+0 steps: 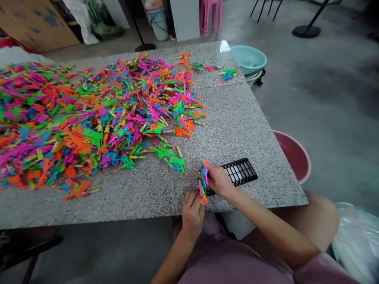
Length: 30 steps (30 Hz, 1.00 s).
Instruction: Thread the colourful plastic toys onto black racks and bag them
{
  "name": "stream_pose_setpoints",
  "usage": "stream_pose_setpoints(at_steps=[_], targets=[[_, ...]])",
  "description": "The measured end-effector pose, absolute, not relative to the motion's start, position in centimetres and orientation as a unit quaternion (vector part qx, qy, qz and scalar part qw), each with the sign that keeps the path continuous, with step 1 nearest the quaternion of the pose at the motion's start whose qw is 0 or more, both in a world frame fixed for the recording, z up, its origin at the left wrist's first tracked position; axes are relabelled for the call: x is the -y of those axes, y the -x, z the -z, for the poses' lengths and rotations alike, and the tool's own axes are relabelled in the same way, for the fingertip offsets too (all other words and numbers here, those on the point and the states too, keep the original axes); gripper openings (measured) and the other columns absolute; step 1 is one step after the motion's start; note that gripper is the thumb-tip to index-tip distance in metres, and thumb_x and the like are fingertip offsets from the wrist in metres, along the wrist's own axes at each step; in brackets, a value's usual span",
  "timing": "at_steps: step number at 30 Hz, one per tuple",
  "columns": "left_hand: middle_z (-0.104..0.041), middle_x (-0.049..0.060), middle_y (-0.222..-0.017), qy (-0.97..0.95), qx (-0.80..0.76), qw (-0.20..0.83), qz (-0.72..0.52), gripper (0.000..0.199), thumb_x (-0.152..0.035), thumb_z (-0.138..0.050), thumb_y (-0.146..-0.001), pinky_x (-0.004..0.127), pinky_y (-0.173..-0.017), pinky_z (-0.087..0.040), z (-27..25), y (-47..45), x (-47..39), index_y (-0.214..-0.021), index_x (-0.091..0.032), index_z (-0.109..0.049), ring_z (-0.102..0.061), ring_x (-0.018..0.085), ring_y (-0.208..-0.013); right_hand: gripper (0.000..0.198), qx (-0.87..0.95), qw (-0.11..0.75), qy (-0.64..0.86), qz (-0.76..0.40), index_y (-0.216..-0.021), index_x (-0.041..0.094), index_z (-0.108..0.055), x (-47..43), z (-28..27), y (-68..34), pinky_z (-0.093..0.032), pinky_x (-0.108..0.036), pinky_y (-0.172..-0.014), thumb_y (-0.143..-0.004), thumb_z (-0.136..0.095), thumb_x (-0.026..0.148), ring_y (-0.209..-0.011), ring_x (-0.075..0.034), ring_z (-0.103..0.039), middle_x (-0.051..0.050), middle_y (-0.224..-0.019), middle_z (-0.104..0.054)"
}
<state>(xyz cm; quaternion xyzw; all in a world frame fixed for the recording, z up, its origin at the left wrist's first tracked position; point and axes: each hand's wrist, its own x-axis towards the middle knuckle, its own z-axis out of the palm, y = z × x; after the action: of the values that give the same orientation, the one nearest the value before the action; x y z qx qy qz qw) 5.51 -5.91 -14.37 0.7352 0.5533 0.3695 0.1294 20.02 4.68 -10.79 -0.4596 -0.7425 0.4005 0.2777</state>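
A small cluster of plastic toy guns (204, 177), in blue, pink and green with orange round tips at its ends, is held upright near the table's front edge. My right hand (219, 180) is closed on its right side. My left hand (193, 210) has its fingers closed around the lower left end. How many pieces make up the cluster I cannot tell. Partly behind my right hand lies a black slotted plastic tray (242, 172) on the table. Two green toy guns (177, 163) lie just left of my hands.
A wide pile of bright toy guns (118, 106) covers the left of the speckled stone table (233, 122). A pink basin (293, 156) and a turquoise basin (250, 58) stand beyond the right edge. A clear plastic bag (358, 236) is by my right leg.
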Motion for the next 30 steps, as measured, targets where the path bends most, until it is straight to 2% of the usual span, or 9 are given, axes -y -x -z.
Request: stream_pose_setpoints(at_steps=[5,10,14,17,20,23,25,27,30], targets=[[-0.068,0.007,-0.098,-0.737,-0.545,0.129,-0.378,0.022,-0.011,-0.048,-0.092,0.036,-0.083,-0.055,14.5,-5.3,5.8,-0.102,-0.022,-0.065,-0.063,0.021,-0.096,0.012,0.8,0.224,0.446,-0.333,-0.095,0.021,-0.06,-5.5,10.1,-19.7,-0.041,-0.022,-0.068,-0.087,-0.053,0.015,-0.073,-0.015,-0.059,-0.001,-0.081,-0.065],[-0.067,0.005,-0.091,-0.741,-0.539,0.117,-0.384,0.018,-0.012,-0.05,-0.092,0.033,-0.078,-0.055,14.0,-5.4,5.5,-0.097,-0.021,-0.066,-0.063,0.02,-0.089,0.011,0.804,0.238,0.445,-0.315,-0.091,0.02,-0.055,-4.6,10.3,-19.4,-0.039,-0.023,-0.065,-0.084,-0.053,0.012,-0.07,-0.015,-0.056,-0.001,-0.079,-0.062],[-0.067,0.007,-0.091,-0.741,-0.542,0.116,-0.379,0.018,-0.013,-0.05,-0.093,0.034,-0.077,-0.055,13.7,-6.0,5.2,-0.099,-0.019,-0.066,-0.063,0.021,-0.089,0.01,0.807,0.265,0.443,-0.288,-0.085,0.02,-0.055,-4.5,10.9,-19.2,-0.041,-0.024,-0.074,-0.082,-0.055,0.011,-0.075,-0.016,-0.057,-0.001,-0.077,-0.061],[-0.068,0.006,-0.089,-0.748,-0.532,0.135,-0.372,0.016,-0.017,-0.052,-0.093,0.034,-0.076,-0.056,12.7,-5.4,4.9,-0.096,-0.02,-0.068,-0.065,0.021,-0.086,0.01,0.819,0.232,0.449,-0.271,-0.088,0.02,-0.058,-4.7,10.6,-19.9,-0.043,-0.026,-0.074,-0.081,-0.057,0.012,-0.074,-0.017,-0.057,0.0,-0.075,-0.061],[-0.07,0.004,-0.09,-0.762,-0.508,0.16,-0.368,0.014,-0.023,-0.057,-0.092,0.028,-0.072,-0.057,10.0,-3.2,4.5,-0.095,-0.022,-0.071,-0.067,0.017,-0.08,0.032,0.849,0.206,0.415,-0.254,-0.109,0.019,-0.059,-5.8,9.4,-20.8,-0.047,-0.027,-0.077,-0.079,-0.056,0.008,-0.087,-0.019,-0.06,-0.004,-0.096,-0.066],[-0.069,0.006,-0.101,-0.748,-0.516,0.149,-0.39,0.021,-0.024,-0.059,-0.092,0.03,-0.081,-0.057,6.6,-0.8,3.9,-0.111,-0.024,-0.069,-0.067,0.017,-0.09,0.058,0.899,0.216,0.341,-0.168,-0.134,0.019,-0.048,-8.5,8.0,-19.8,-0.045,-0.033,-0.095,-0.079,-0.049,-0.001,-0.115,-0.022,-0.053,-0.009,-0.131,-0.057],[-0.064,0.008,-0.116,-0.738,-0.522,0.135,-0.405,0.027,-0.024,-0.06,-0.092,0.038,-0.095,-0.052,4.6,0.0,2.9,-0.118,-0.026,-0.067,-0.062,0.02,-0.108,0.053,0.93,0.193,0.293,-0.111,-0.134,0.02,-0.05,-10.9,7.4,-17.8,-0.045,-0.036,-0.095,-0.085,-0.047,0.0,-0.116,-0.023,-0.052,-0.01,-0.134,-0.055],[-0.056,0.008,-0.13,-0.755,-0.498,0.158,-0.395,0.023,-0.026,-0.058,-0.093,0.044,-0.103,-0.045,3.3,-0.1,1.4,-0.112,-0.028,-0.071,-0.054,0.024,-0.122,0.037,0.951,0.146,0.256,-0.089,-0.123,0.02,-0.059,-13.3,7.3,-15.6,-0.048,-0.035,-0.086,-0.091,-0.047,0.007,-0.106,-0.023,-0.057,-0.01,-0.125,-0.06],[-0.06,0.007,-0.123,-0.796,-0.433,0.237,-0.351,0.027,-0.028,-0.048,-0.099,0.036,-0.095,-0.051,2.8,-0.8,-1.0,-0.104,-0.028,-0.074,-0.059,0.02,-0.114,0.024,0.964,0.085,0.238,-0.08,-0.103,0.017,-0.067,-15.6,7.9,-14.7,-0.048,-0.031,-0.076,-0.095,-0.045,0.011,-0.094,-0.021,-0.059,-0.011,-0.108,-0.065]])
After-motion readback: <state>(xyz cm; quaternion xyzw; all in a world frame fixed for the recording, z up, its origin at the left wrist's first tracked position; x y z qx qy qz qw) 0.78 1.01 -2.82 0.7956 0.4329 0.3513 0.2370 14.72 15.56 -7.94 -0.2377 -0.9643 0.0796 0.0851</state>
